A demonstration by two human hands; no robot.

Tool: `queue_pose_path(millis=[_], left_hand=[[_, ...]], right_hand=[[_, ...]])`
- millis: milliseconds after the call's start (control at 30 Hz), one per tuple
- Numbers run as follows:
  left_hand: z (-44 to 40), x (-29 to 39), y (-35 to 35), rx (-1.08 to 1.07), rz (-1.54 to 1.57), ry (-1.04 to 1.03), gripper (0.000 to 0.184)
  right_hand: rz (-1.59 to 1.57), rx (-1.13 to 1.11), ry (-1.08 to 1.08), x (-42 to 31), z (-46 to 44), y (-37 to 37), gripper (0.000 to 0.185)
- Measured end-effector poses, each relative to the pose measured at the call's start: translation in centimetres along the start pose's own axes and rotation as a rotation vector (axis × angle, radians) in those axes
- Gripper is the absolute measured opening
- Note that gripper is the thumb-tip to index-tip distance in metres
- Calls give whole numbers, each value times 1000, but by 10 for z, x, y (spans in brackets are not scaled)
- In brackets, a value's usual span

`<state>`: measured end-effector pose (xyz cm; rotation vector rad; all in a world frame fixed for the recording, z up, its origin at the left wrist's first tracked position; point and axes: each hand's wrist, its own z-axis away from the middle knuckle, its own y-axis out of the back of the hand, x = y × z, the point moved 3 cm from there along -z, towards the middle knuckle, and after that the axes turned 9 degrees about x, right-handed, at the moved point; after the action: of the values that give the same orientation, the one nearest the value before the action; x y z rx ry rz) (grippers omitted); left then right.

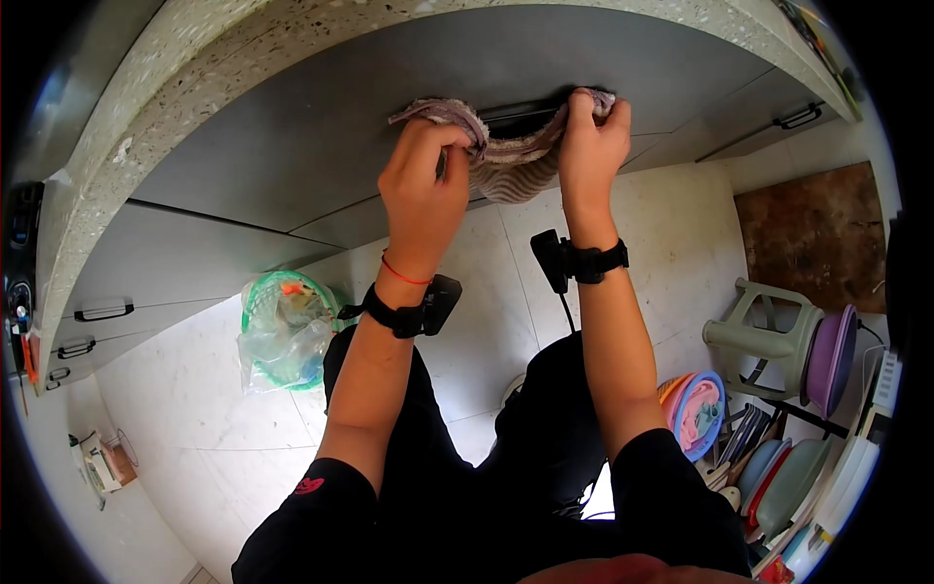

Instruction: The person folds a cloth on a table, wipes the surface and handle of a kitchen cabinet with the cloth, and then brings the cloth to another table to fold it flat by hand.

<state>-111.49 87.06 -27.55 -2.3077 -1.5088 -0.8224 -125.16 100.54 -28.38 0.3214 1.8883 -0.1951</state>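
A striped, greyish-brown cloth (516,175) hangs in a sag between my two hands, in front of a dark grey drawer front (341,127). My left hand (425,180) is closed on one side of the cloth, with a folded end lying past the fingers. At the other side, my right hand (593,146) pinches the cloth's upper corner between thumb and fingers. Behind the cloth's top edge shows a black drawer handle (525,115); the cloth covers part of it. Whether the cloth touches the handle I cannot tell.
Above the drawers runs a speckled stone countertop edge (233,58). A green basket with a plastic liner (284,331) stands on the floor at left. To the right are a stool (769,336), a purple basin (830,360), a blue-rimmed bucket (702,414) and a brown board (812,234).
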Motion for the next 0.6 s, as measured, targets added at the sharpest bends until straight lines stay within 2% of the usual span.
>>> queue_pose_path(millis=[200, 400, 600], left_hand=[[0, 1, 1, -15, -4, 17, 18], [0, 2, 0, -32, 13, 19, 19], [-2, 2, -4, -157, -18, -16, 22]], right_hand=[[-59, 45, 78, 6, -3, 0, 34], [-27, 11, 38, 19, -15, 4, 46], [114, 79, 258, -1, -6, 4, 46]])
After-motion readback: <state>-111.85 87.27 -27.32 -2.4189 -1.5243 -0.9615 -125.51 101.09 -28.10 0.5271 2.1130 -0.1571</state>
